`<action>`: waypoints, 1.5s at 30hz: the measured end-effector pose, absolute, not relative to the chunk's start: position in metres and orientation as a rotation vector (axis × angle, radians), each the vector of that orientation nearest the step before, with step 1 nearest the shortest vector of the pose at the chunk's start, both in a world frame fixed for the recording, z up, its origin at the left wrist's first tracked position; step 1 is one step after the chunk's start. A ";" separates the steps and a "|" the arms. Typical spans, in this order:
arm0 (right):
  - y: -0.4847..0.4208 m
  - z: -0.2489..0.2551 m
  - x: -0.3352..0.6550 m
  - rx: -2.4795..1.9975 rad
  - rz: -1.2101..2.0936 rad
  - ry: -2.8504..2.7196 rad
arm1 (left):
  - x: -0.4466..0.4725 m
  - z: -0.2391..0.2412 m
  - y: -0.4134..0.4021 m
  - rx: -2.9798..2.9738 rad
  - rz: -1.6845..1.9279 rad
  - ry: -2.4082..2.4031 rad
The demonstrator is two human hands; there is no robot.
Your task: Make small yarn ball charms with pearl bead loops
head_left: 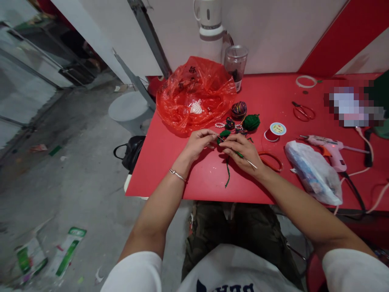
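My left hand (pixel 199 142) pinches a small green crocheted piece (pixel 224 134) over the red table. In my right hand (pixel 243 151) is a crochet hook (pixel 248 160) with a green grip, its tip at the green piece. A green yarn tail (pixel 227 173) hangs from the work onto the table. Just beyond my hands lie a green yarn ball (pixel 251 122), a multicoloured yarn ball (pixel 238 110) and a string of pearl beads (pixel 219 125). Fingers cover part of the crocheted piece.
A red plastic bag (pixel 179 97) with white beads (pixel 196 107) sits at back left, near a clear cup (pixel 236 65). To the right are a thread spool (pixel 272 133), red-handled pliers (pixel 304 112), a plastic-wrapped pack (pixel 314 174) and a pink glue gun (pixel 330 147) with cords.
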State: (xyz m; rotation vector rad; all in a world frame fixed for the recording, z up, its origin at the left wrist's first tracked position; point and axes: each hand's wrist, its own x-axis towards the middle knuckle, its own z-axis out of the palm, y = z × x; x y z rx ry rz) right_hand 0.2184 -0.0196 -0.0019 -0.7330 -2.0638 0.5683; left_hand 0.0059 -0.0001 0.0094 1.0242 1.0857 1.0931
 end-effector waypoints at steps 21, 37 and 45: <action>-0.020 -0.002 0.220 -0.686 0.430 -2.148 | 0.014 0.008 -0.005 0.911 1.097 0.844; -0.029 0.006 0.219 -0.659 0.564 -2.088 | 0.008 0.016 -0.001 0.754 1.061 0.961; -0.025 0.004 0.221 -0.609 0.317 -2.231 | 0.006 0.016 0.002 0.689 0.996 0.976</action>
